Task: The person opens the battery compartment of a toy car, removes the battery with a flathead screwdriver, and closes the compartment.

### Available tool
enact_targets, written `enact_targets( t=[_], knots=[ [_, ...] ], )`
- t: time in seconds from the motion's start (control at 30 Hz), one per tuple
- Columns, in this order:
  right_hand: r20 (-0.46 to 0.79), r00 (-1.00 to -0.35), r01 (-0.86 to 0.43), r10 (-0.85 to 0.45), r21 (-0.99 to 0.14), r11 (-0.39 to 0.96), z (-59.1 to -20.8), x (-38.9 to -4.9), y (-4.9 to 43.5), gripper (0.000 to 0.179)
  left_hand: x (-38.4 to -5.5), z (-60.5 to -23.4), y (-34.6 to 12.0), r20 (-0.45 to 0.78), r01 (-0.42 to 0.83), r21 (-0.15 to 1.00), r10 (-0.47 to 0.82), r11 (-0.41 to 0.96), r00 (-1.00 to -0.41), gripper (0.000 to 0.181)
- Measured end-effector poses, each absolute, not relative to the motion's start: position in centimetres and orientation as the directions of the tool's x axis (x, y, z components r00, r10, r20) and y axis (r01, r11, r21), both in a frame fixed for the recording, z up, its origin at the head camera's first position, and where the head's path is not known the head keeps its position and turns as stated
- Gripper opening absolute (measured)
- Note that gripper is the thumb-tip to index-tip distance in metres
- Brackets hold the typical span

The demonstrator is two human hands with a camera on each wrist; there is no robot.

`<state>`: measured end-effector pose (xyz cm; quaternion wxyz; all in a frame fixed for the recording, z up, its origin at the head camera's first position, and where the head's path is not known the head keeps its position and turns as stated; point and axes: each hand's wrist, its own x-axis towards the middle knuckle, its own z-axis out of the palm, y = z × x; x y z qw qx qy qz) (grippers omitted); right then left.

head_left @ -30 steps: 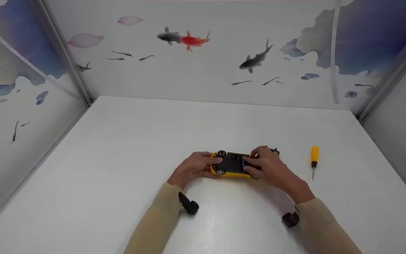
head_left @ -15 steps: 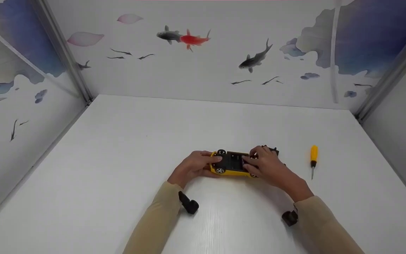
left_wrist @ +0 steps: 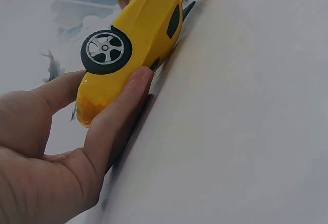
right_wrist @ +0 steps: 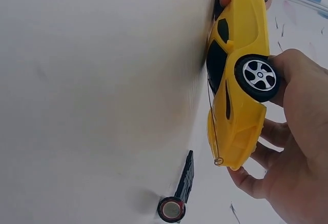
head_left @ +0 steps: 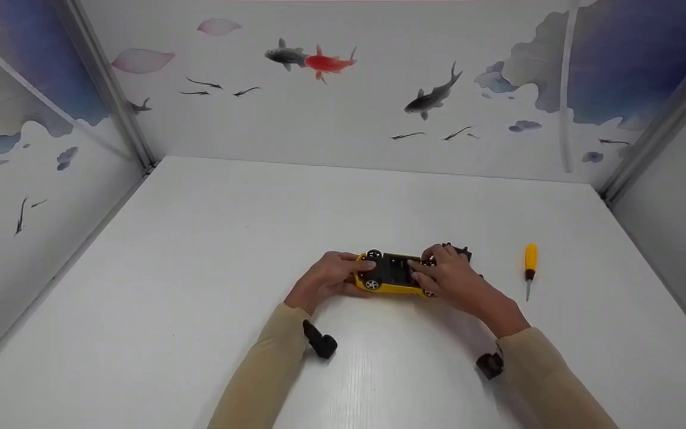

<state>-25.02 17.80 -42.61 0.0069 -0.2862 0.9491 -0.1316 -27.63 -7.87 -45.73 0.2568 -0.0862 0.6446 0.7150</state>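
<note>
A yellow toy car (head_left: 393, 289) is held upside down, black underside up, over the white table. My left hand (head_left: 326, 277) grips its left end, thumb on the underside and fingers below. The left wrist view shows the same hand around the yellow body (left_wrist: 141, 42) next to a wheel. My right hand (head_left: 459, 280) bends over the car's other end, thumb and fingers at the recess in the underside. What lies under these fingertips is hidden. From the right wrist, the car (right_wrist: 241, 85) shows its side and wheels, with my right hand (right_wrist: 302, 137) along the underside.
A yellow-handled screwdriver (head_left: 530, 262) lies on the table to the right, tip toward me. Just beyond my right hand is a black flat piece (head_left: 462, 253). Near that piece, the right wrist view shows a small round-ended cylinder (right_wrist: 171, 209). Printed panels wall the table.
My right thumb and fingers have shifted slightly at the recess, where a bluish sliver showed earlier. The car and my left hand stay nearly in place; the head view has tilted slightly.
</note>
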Motion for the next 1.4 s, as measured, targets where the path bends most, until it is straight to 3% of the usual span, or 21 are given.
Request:
enact_targets(
  t=[0.23,0.33,0.83,1.1,1.4],
  knots=[
    [0.017,-0.891,-0.405,-0.454,-0.485,0.775,-42.3,-25.6,18.1,0.042,-27.5,-45.7,-7.8,-0.447,-0.472,0.881,0.267,-0.033,-0.854,0.063],
    [-0.006,-0.884,-0.398,-0.468,-0.515,0.759,-42.3,-25.5,18.2,0.042,-27.4,-45.8,-7.9,-0.455,-0.485,0.873,0.270,-0.056,-0.849,0.058],
    [-0.055,-0.868,-0.394,-0.493,-0.527,0.753,-42.2,-26.1,18.5,0.048,-27.3,-45.8,-8.2,-0.430,-0.469,0.879,0.284,-0.084,-0.857,0.056],
    [0.062,-0.864,-0.463,-0.500,-0.492,0.737,-42.1,-25.7,18.0,0.036,-27.2,-45.7,-8.0,-0.437,-0.477,0.873,0.271,-0.100,-0.858,0.061],
    [0.137,-0.790,-0.599,-0.597,-0.378,0.706,-41.9,-25.0,17.2,0.032,-27.3,-45.8,-8.0,-0.430,-0.462,0.884,0.266,-0.068,-0.863,0.061]
  ],
)
